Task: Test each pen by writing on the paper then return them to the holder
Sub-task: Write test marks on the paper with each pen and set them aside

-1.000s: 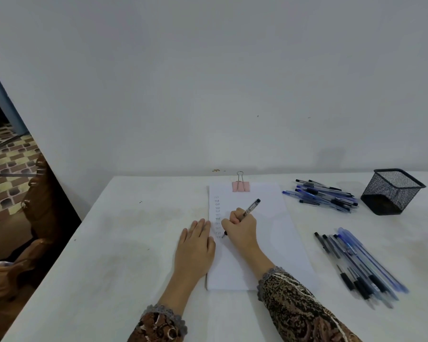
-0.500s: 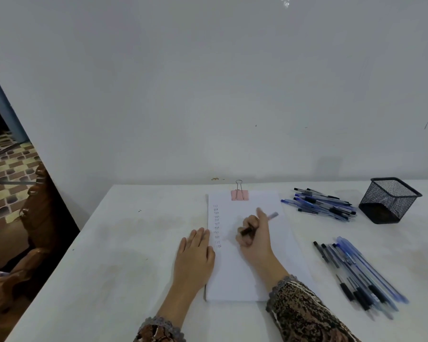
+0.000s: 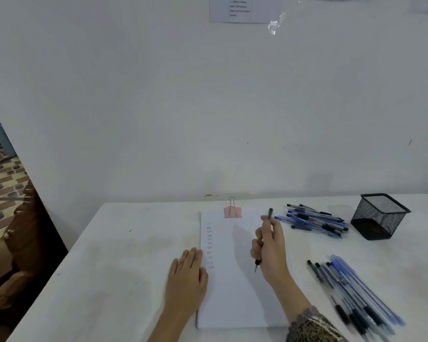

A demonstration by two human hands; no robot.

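Black pen (image 3: pixel 270 214) gripped in right hand (image 3: pixel 269 245), near-upright over paper (image 3: pixel 232 292) mid-desk (image 3: pixel 109 267), tip down. Left hand (image 3: pixel 187 280) flat, fingers straight, on paper's left edge. Pink binder clip (image 3: pixel 232 213) on paper's far edge. Pen pile (image 3: pixel 314 220) toward far edge; second pile (image 3: pixel 351 292) toward right edge. Mesh holder (image 3: pixel 378 217) far-right corner.

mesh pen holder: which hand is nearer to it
Right. The right hand, holding a pen, is over the paper's right side, left of the holder. The left hand rests flat at the paper's left edge, farther away.
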